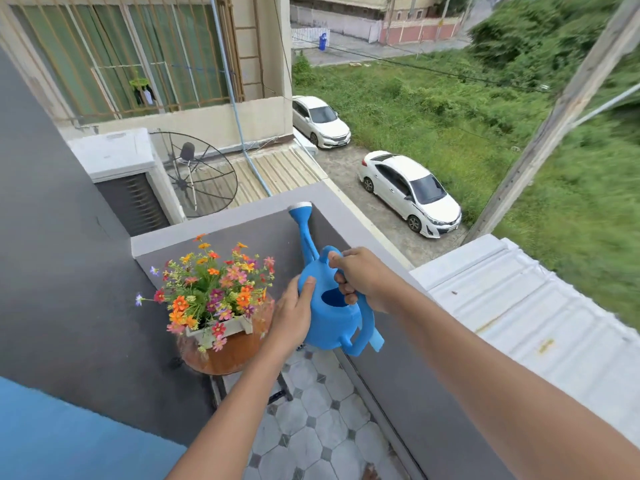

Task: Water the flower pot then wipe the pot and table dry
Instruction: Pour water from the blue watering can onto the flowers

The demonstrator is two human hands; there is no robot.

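- Soft daylight is lighting everything evenly, so no dark shadows are showing.
- The wide lens is bending the pole [568, 109] and the wall edges.
- The grass [588, 209] at the right edge is looking smeared, maybe from motion.

View: single head cam, wide-angle, no 2nd view to overlap.
Position: stood on balcony, above & behind both arms.
Facing: fwd & down, toward balcony wall [221, 216] corner, street below beyond.
Nearness: close; round table [225, 358] sat near left wall, forearms filled lower frame.
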